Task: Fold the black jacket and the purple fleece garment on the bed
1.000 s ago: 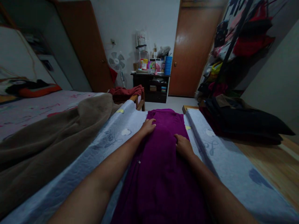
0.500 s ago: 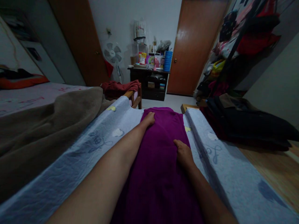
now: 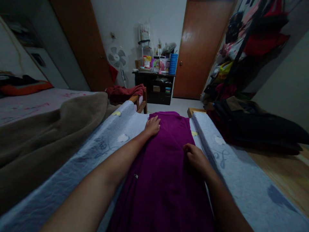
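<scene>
A long purple garment (image 3: 164, 167) lies stretched away from me over the pale blue patterned sheet (image 3: 113, 129). A small whitish tag (image 3: 135, 176) shows near its left side. My left hand (image 3: 152, 125) rests flat on the far left part of the cloth, fingers extended and a little apart. At the garment's right edge, my right hand (image 3: 195, 157) has its fingers curled in against the fabric and appears to pinch it. Its fingertips are partly hidden.
Left of the sheet lies a brown blanket (image 3: 60, 125). A stack of dark folded clothes (image 3: 256, 125) sits on a wooden surface (image 3: 275, 170) at the right. Farther off stand a dark cabinet (image 3: 154, 91), a white fan (image 3: 117, 58) and a brown door (image 3: 201, 51).
My left hand has gone from gripping the cloth's left edge to lying flat with fingers spread. My right hand has shifted slightly right. The tag has come into view.
</scene>
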### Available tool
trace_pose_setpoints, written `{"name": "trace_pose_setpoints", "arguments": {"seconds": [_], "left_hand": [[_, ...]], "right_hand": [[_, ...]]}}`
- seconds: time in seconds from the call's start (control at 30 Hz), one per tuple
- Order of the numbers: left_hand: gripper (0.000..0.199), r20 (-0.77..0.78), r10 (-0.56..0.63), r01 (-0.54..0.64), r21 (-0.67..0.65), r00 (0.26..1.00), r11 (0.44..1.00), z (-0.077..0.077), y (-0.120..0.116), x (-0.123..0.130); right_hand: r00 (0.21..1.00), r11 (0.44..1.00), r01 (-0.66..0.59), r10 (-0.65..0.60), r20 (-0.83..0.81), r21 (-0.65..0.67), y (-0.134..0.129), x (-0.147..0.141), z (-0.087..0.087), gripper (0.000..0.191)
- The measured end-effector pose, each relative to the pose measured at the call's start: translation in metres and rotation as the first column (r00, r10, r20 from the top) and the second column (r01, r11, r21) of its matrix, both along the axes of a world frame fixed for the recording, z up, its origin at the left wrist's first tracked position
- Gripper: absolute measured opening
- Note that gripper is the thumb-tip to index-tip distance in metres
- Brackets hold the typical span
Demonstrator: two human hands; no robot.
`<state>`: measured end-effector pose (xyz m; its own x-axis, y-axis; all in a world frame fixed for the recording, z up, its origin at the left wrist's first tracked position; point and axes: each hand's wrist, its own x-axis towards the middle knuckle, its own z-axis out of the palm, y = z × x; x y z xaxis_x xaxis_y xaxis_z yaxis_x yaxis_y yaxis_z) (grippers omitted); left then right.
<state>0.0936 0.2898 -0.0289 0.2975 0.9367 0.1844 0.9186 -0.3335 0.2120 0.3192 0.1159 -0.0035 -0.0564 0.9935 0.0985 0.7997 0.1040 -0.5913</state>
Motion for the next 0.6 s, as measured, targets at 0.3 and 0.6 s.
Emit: {"name": "trace_pose_setpoints", "arguments": {"seconds": [0.3, 0.6], "left_hand": [[0.054, -0.112, -0.175, 0.158, -0.148, 0.978, 0.976, -0.002, 0.003, 0.009], [0.062, -0.108, -0.083, 0.054, -0.249, 0.991, 0.967, -0.005, 0.015, 0.011]], "right_hand": [[0.940, 0.964, -0.193, 0.129, 0.315, 0.182, -0.010, -0.069, -0.003, 0.061], [0.901, 0.990, -0.141, 0.122, 0.417, 0.014, -0.017, -0.060, -0.032, 0.069]]}}
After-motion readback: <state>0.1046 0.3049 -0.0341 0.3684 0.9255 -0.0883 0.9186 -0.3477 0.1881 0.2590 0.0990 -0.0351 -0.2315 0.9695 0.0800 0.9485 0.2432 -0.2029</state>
